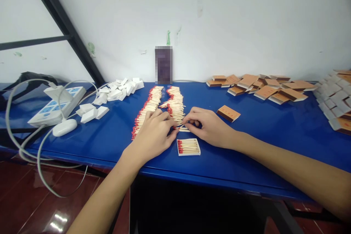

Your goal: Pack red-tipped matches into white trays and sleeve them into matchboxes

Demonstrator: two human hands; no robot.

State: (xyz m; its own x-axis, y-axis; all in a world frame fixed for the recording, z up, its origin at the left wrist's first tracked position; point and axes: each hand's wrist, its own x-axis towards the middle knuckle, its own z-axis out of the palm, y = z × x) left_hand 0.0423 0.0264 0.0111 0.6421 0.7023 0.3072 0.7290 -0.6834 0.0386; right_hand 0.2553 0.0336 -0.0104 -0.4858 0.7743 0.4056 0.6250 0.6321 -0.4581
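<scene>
Two long rows of red-tipped matches (153, 104) lie on the blue table (260, 146). My left hand (154, 131) and my right hand (210, 126) meet at the near end of the rows, fingers pinched together on a small bunch of matches (181, 128). Just in front of both hands sits a white open matchbox tray (188, 147) holding a layer of matches with their red heads to the left. A single orange matchbox sleeve (228, 113) lies to the right of my right hand.
White empty trays (115, 93) are heaped at the back left, beside a white power strip (56, 104) with grey cables and a white plug (64, 127). Orange sleeves (263, 87) are piled at the back right, more boxes (338, 102) at the far right. A dark upright object (163, 64) leans on the wall.
</scene>
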